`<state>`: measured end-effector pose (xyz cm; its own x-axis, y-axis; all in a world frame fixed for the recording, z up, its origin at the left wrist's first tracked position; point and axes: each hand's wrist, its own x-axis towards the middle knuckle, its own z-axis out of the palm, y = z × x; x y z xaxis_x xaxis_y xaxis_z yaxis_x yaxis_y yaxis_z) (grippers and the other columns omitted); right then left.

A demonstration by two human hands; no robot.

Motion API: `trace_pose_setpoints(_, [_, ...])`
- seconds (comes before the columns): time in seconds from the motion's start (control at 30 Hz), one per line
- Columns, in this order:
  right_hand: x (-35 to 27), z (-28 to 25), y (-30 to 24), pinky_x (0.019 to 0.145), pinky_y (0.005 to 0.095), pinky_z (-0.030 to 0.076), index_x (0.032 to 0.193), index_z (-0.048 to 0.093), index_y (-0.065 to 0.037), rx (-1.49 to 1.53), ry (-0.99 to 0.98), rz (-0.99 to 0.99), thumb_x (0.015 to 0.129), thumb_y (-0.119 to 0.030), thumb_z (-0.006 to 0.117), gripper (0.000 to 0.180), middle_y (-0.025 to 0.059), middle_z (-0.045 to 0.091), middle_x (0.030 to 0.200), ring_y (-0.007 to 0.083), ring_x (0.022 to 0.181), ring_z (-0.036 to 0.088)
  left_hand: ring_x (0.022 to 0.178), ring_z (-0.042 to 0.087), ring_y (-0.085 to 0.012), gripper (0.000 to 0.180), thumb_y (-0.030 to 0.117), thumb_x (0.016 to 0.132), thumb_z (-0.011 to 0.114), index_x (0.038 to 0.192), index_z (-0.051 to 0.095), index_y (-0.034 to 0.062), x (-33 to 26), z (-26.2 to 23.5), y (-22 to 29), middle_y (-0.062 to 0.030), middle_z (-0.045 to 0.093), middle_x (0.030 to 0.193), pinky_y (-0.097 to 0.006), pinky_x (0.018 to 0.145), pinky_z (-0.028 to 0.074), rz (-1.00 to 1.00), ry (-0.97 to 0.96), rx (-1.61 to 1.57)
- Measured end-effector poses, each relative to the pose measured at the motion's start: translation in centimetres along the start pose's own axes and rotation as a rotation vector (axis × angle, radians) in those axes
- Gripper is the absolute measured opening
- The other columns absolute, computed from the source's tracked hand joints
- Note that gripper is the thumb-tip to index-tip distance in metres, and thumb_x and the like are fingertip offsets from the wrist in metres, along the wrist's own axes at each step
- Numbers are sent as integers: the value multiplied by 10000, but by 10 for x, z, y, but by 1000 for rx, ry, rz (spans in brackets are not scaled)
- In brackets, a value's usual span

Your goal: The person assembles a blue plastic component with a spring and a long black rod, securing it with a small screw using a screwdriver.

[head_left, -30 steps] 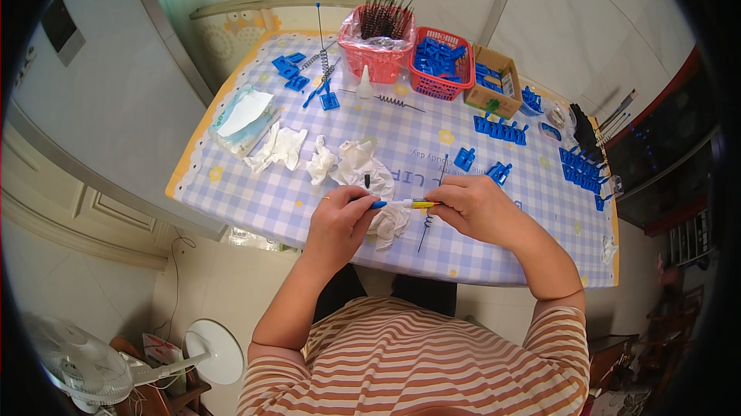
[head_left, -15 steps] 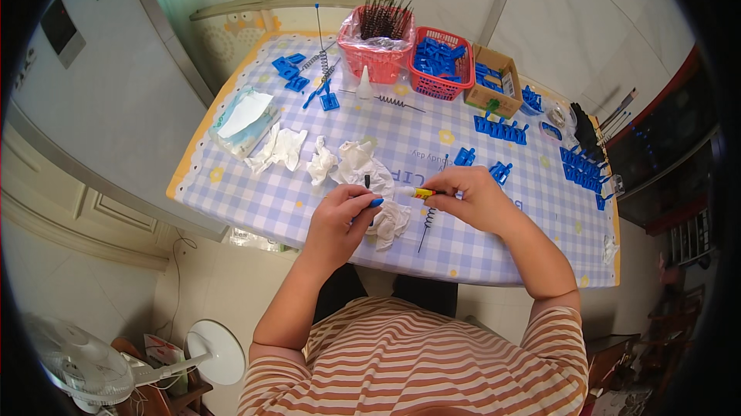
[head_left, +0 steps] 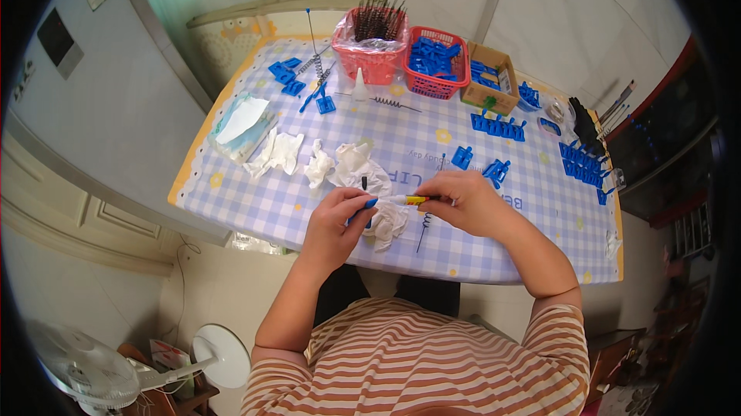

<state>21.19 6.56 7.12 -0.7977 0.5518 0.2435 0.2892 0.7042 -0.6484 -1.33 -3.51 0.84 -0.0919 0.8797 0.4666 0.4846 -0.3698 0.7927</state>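
My left hand (head_left: 328, 223) is closed in a pinch on a small blue plastic piece (head_left: 371, 203), whose tip pokes out past the fingers. Facing it, my right hand (head_left: 467, 201) grips a small yellow tube (head_left: 416, 201) with a pale nozzle, held sideways. The nozzle points at the blue piece; whether they touch is too small to tell. Just beyond my left fingers is a small black cap-like piece (head_left: 364, 182), in front of crumpled white tissue (head_left: 356, 160). A black coiled wire (head_left: 425, 223) lies beneath my right hand, partly hidden by it.
Around the checked tablecloth (head_left: 266, 204) are a tissue pack (head_left: 243, 124), a white nozzle bottle (head_left: 360, 90), a red bin of dark wires (head_left: 369, 65), a red basket (head_left: 438, 84) of blue parts and a cardboard box (head_left: 505, 97). Rows of blue clips (head_left: 498, 128) stand to the right.
My right hand has brought the yellow tube slightly left and down, so its nozzle is closer to the blue piece. My left hand keeps its pinch. The whole view has shifted a little.
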Motion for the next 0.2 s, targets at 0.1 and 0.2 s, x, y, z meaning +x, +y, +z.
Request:
trace_pose_setpoints(0.1, [0,-1,-3,633,352,504,976,691,-48,-52,3,-51,798,-75,720,182,103,658,824,268,707,625,812,644,-215,194,10,831,700,1025,690,4,0,0,1,-103,638,976,-292,660,517,-3,-4,11])
trace_pose_setpoints(0.2, [-1,-4,-9,638,352,511,993,686,-45,-73,-39,-13,799,-84,720,201,107,660,844,271,728,640,825,650,-218,195,12,838,696,1033,690,7,0,-1,3,-108,638,985,-295,675,522,9,-13,43])
